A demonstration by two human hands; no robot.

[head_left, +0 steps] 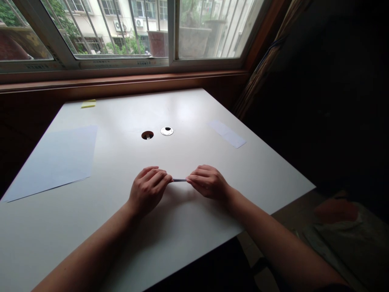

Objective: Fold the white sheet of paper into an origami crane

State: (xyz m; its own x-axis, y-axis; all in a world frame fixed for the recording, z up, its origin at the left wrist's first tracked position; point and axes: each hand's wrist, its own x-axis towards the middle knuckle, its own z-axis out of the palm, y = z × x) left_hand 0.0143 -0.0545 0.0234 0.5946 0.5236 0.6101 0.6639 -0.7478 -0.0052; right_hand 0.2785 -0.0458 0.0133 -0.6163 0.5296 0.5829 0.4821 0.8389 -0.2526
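Note:
Between my hands, just above the white table, is a thin strip of paper (pixel 179 180), seen edge-on. My left hand (pixel 149 187) is closed on its left end, fingers together. On the right end my right hand (pixel 209 182) pinches it in the same way. Only a short dark-edged middle part of the paper shows; both ends are hidden in my fingers. A shadow of the hands falls on the table below.
The white table (pixel 127 243) carries a large pale sheet (pixel 57 158) at left, a yellow sticky-note pad (pixel 88 104) at the back and a narrow paper piece (pixel 227 133) at right. A round cable hole (pixel 147 135) lies beside its loose cover (pixel 167 131). Behind stands a barred window (pixel 121 32).

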